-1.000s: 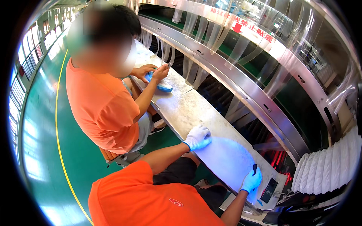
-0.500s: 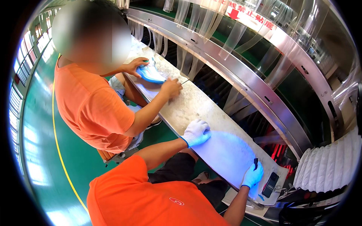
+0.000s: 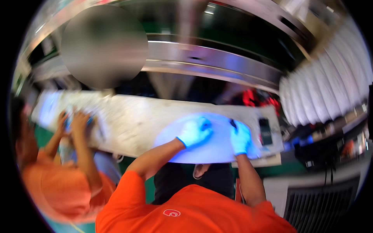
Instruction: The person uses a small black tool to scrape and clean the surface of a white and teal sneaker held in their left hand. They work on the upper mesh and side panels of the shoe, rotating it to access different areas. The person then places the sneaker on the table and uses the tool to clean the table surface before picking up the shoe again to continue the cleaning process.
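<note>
My left hand [image 3: 194, 132], in a white knitted glove lit blue, rests over the workbench [image 3: 136, 116] with its fingers curled in; nothing shows in it, though motion smears the picture. To its right, my gloved right hand [image 3: 241, 139] is closed round a small black object [image 3: 232, 123], whose end sticks out past the fingers. Its kind cannot be made out. Both hands are in a pool of blue-violet light on the bench top. Just right of my right hand lies a black phone [image 3: 265, 131].
At my left a co-worker in an orange shirt [image 3: 66, 186] has both hands on a blurred bluish item [image 3: 69, 123]. A metal machine frame [image 3: 217, 62] runs behind the bench. A white ribbed hose [image 3: 322, 89] stands at the right, above a dark grille [image 3: 322, 204].
The view has swung to the right, so the bench now lies crosswise before me. My left hand has come closer to my right, which still holds the black object.
</note>
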### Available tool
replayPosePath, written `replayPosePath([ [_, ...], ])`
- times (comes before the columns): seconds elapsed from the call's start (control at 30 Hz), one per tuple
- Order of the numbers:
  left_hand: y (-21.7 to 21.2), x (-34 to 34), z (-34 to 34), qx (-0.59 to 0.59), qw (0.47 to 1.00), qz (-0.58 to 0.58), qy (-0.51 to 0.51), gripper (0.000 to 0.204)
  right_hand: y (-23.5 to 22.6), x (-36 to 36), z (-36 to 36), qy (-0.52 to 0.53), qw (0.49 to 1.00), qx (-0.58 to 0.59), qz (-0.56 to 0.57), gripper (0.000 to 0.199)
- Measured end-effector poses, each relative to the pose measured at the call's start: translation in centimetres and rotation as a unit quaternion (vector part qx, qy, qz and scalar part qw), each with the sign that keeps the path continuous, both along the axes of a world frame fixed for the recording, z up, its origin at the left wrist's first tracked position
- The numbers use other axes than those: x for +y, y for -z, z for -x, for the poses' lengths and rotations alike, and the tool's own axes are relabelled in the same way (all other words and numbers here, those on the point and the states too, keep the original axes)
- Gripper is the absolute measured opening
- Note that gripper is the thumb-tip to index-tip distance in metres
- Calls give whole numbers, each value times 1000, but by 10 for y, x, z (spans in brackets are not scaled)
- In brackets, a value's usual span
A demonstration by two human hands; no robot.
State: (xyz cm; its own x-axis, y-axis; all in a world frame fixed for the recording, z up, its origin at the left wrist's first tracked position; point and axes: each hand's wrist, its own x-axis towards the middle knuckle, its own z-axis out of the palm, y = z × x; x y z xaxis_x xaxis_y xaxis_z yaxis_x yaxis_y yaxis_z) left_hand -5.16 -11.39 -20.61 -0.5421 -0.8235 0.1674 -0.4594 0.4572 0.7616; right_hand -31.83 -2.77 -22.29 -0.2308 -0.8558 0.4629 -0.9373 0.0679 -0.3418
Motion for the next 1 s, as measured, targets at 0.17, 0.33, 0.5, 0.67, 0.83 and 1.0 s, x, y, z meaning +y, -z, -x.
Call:
replayPosePath([
  [0.17,-17,-9,48,-31,997,-20,67,43,14,5,3,81,995,52,11,39],
  [0.33,-11,0,43,22,987,-104,119,43,16,14,1,116,991,72,-15,39],
  [0.5,-15,-1,40,-8,987,-31,154,46,16,9,-4,117,990,80,5,41],
  [0.67,-14,0,37,-17,981,32,189,45,15,7,-5,132,988,69,-45,48],
  [0.83,-12,7,35,-39,969,120,213,41,19,8,-3,138,988,42,-64,51],
  [1.0,-5,14,36,-26,956,193,218,38,15,3,-2,124,986,6,-107,57],
])
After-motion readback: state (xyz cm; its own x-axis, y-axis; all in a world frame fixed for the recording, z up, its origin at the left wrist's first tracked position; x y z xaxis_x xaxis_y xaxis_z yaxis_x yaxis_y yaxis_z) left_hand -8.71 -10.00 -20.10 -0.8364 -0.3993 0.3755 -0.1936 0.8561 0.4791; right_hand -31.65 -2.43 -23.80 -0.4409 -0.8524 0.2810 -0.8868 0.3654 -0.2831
